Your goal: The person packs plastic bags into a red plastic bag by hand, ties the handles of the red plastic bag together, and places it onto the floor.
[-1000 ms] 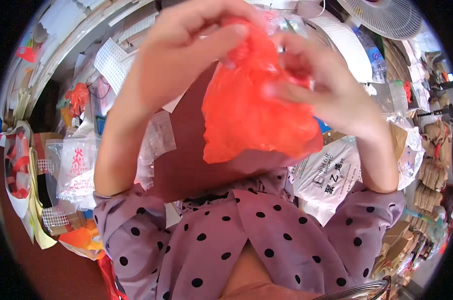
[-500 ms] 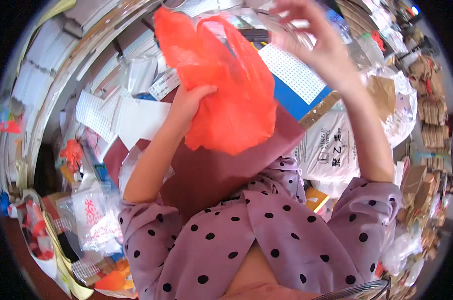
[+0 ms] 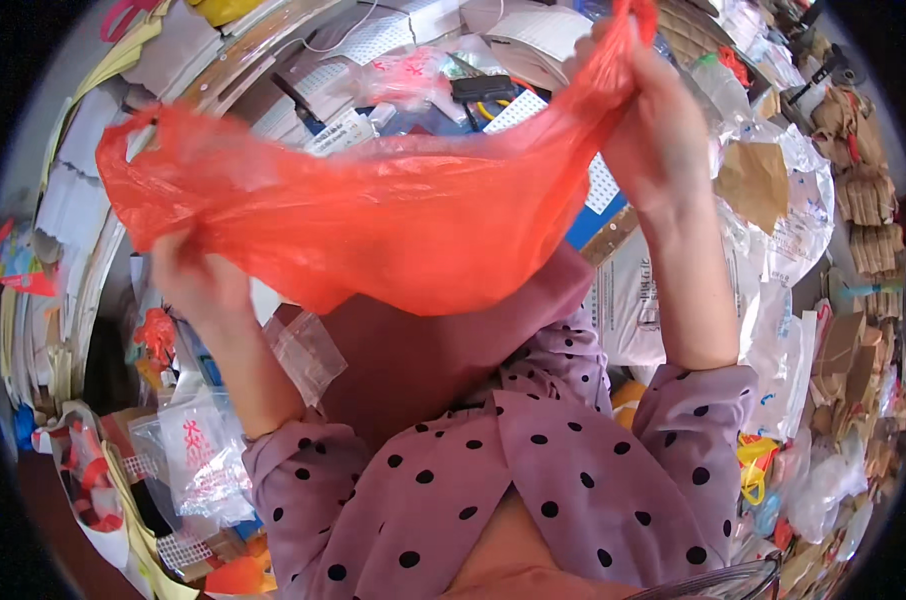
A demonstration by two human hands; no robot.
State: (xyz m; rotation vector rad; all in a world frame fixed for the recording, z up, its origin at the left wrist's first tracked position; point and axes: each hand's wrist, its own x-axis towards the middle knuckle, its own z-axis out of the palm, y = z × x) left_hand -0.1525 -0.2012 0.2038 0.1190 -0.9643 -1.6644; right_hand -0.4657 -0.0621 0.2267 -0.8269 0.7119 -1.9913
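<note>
A red plastic bag (image 3: 403, 220) is stretched wide between my two hands, sagging in the middle above a dark red surface. My left hand (image 3: 198, 265) grips its left side; the fingers are partly covered by the bag and a little blurred. Higher up on the right, my right hand (image 3: 653, 130) is closed round the gathered top corner of the bag. Behind the bag, a black object (image 3: 483, 89) and a printed white sheet (image 3: 603, 185) lie on the cluttered table.
Stacks of paper (image 3: 73, 190) rise at the left. Clear printed bags (image 3: 198, 450) lie below my left forearm. A large white sack (image 3: 628, 300) stands by my right forearm, with a brown paper piece (image 3: 753, 185) above it. Bundled brown bags (image 3: 863, 195) line the far right.
My left hand has moved left and down, and my right hand, formerly empty, has taken hold of the bag. The bag has gone from hanging bunched to being spread out sideways.
</note>
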